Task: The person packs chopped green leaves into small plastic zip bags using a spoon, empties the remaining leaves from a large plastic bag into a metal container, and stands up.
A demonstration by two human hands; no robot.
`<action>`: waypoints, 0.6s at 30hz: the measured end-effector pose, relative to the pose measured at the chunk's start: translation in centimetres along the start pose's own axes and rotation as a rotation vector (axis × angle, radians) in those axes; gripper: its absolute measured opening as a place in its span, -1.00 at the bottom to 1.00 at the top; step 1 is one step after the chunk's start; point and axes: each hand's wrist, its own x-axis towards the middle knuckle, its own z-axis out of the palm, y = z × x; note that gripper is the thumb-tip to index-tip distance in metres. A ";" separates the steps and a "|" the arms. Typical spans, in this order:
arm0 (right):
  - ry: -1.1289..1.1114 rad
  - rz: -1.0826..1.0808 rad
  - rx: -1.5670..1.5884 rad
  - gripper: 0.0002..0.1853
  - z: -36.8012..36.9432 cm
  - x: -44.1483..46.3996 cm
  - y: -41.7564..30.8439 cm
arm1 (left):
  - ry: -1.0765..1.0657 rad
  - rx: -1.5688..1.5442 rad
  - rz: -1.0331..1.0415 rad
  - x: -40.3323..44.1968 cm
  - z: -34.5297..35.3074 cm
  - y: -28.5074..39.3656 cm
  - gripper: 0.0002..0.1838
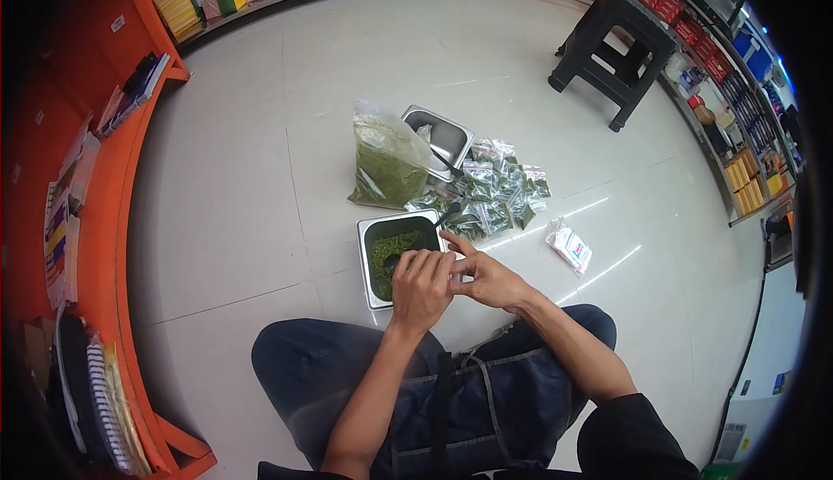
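My left hand (pixel 423 289) and my right hand (pixel 488 280) meet over the near right corner of a steel pan (pixel 364 259). Their fingers are closed around what looks like a small plastic bag (pixel 455 281); only a pale, pinkish edge shows. Crushed green herb (pixel 395 247) lies in the pan, along with a dark spoon (pixel 447 214) whose handle leans on the far right rim. Behind the pan stands a large clear bag of green herb (pixel 389 167). Several small filled zip bags (pixel 496 187) are heaped to its right.
A second steel pan (pixel 453 137) with a dark-handled utensil sits behind the large bag. A white packet (pixel 569 247) lies on the floor at right. A black stool (pixel 612 55) stands farther back. Orange shelving (pixel 104 220) lines the left, stocked shelves (pixel 720 89) the right.
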 end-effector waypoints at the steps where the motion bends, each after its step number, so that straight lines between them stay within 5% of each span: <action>1: 0.001 0.000 0.000 -0.89 0.0 0.0 0.1 | 0.000 -0.001 0.001 0.0 0.0 0.1 -0.68; 12: 0.113 -0.134 -0.217 -0.75 0.2 0.1 0.4 | -0.033 -0.030 -0.035 -0.3 0.2 -0.2 -0.68; 18: 0.107 -0.184 0.003 -0.83 0.1 0.4 -0.9 | -0.040 0.024 -0.063 -0.4 0.0 -1.1 -0.72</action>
